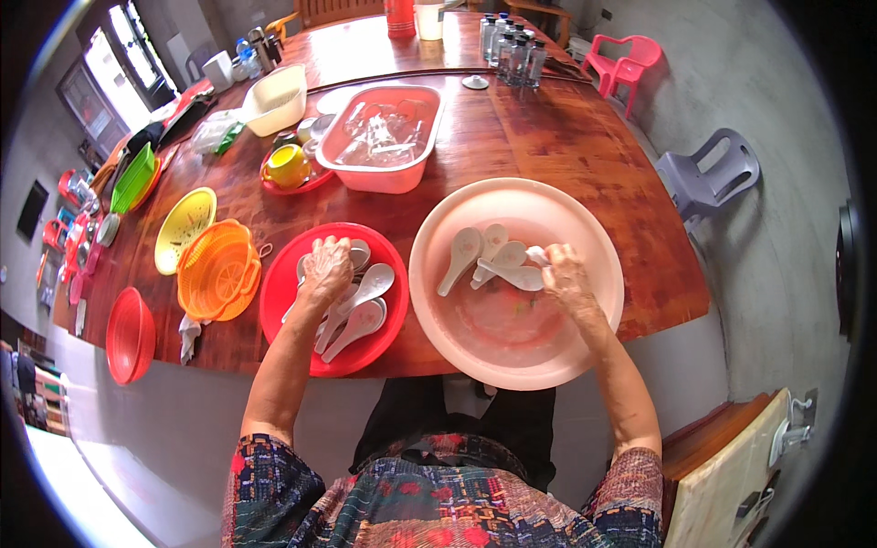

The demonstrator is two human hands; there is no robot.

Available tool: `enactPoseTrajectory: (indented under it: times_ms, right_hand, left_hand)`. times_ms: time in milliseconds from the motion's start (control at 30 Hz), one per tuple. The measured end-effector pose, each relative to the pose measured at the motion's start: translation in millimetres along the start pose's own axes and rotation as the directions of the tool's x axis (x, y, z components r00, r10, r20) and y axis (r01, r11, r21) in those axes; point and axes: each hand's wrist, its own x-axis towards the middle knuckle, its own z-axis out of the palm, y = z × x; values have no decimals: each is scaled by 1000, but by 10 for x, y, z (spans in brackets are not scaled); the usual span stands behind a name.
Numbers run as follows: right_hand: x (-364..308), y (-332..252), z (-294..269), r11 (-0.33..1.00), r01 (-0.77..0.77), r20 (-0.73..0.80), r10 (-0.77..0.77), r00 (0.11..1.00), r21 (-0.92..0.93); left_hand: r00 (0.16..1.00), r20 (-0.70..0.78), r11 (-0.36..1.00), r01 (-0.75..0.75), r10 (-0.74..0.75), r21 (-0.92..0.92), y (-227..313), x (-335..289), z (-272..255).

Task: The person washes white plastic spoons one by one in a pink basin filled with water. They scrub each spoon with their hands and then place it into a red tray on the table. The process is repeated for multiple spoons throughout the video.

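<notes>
Head view, near to far. Left hand (pixel 326 265) rests palm-down in a red basin (pixel 279 301), fingers curled loosely over a pile of white ceramic soup spoons (pixel 365 306); at least 3 spoons visible, bowls glossy, lying side by side with handles pointing toward the person. Right hand (pixel 566 279) sits inside a large pale pink basin (pixel 585 228), fingers pinched on the handle end of 1 white spoon (pixel 516 276). About 3 more white spoons (pixel 461 256) lie beside it on the basin's far-left inner wall, bowls up. Both basins stand at the near edge of a wooden table (pixel 585 155). Left of the red basin: orange colander (pixel 217 271), yellow colander (pixel 183 228). Farther: pink rectangular tub (pixel 384 173) holding clear glassware, yellow cup (pixel 287 166), cluster of bottles (pixel 512 46).
</notes>
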Motion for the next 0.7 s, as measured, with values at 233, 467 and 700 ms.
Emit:
enactPoseTrajectory:
  times_ms: [233,467,700]
  right_hand:
    - [-37,-125,370,880,229,230,-142,963,-416]
    - [8,-43,280,849,462,450,-318,835,-256]
    - [34,-271,-140,772,567,337,-635,695,286]
  left_hand:
    - [968,-249,1000,22,-17,19,341,-159,-287]
    - [738,-509,841,-539,443,-50,1402,-109,-286]
    - [759,13,696,-589,650,-410,1761,-157,-51]
